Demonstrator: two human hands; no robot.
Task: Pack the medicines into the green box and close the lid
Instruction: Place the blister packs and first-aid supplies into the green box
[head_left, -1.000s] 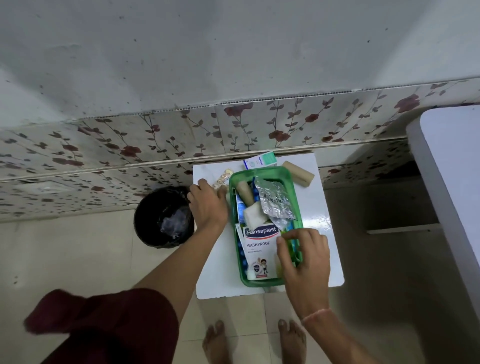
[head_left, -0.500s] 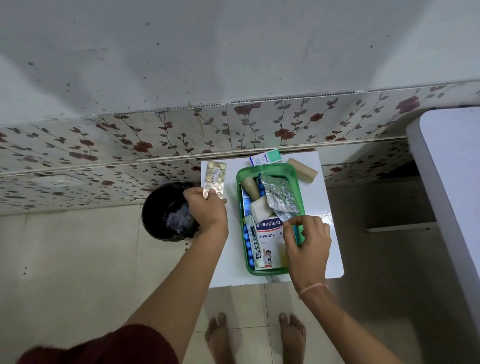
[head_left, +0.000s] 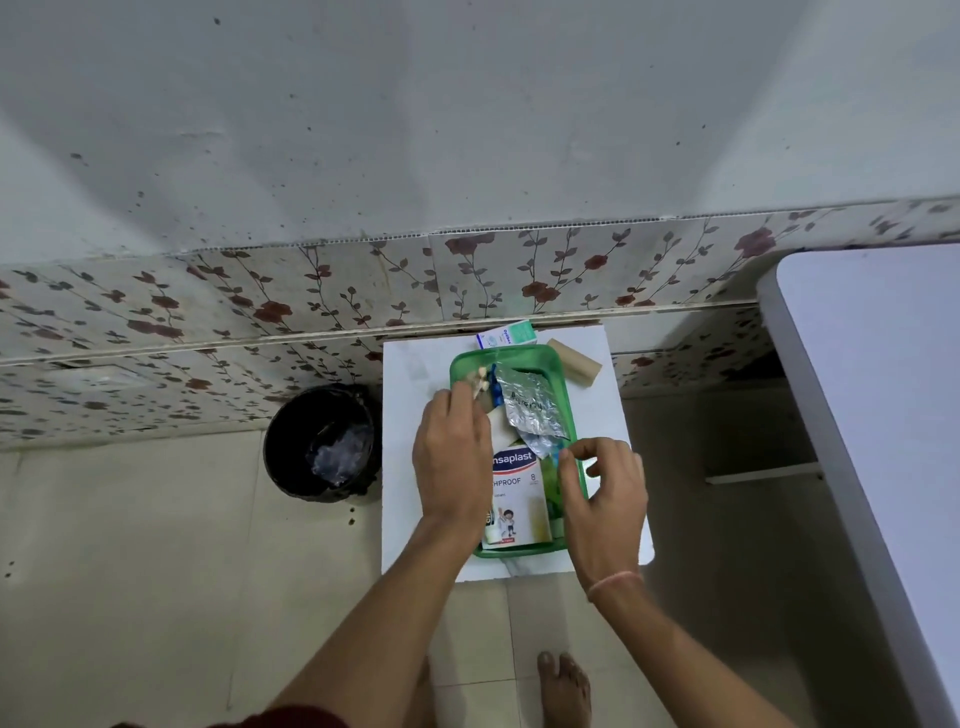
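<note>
The green box (head_left: 563, 387) stands open on a small white table (head_left: 415, 374). Inside lie a Hansaplast carton (head_left: 519, 483), a silver foil strip (head_left: 530, 408) and other packs. My left hand (head_left: 451, 457) hovers over the box's left side and holds a blister strip of beige tablets (head_left: 480, 382) above the far left corner. My right hand (head_left: 602, 488) rests at the box's right rim, its fingertips pinched near the foil strip's lower end. A white and teal medicine carton (head_left: 506, 335) and a beige roll (head_left: 574, 361) lie on the table behind the box.
A black waste bin (head_left: 322, 441) lined with plastic stands on the floor left of the table. A pale table edge (head_left: 831, 415) runs down the right. The flowered wall is just behind. My bare feet (head_left: 563, 691) are below the table.
My left hand has carried the tablet strip from the table's far left corner to over the box. The right hand stays at the right rim.
</note>
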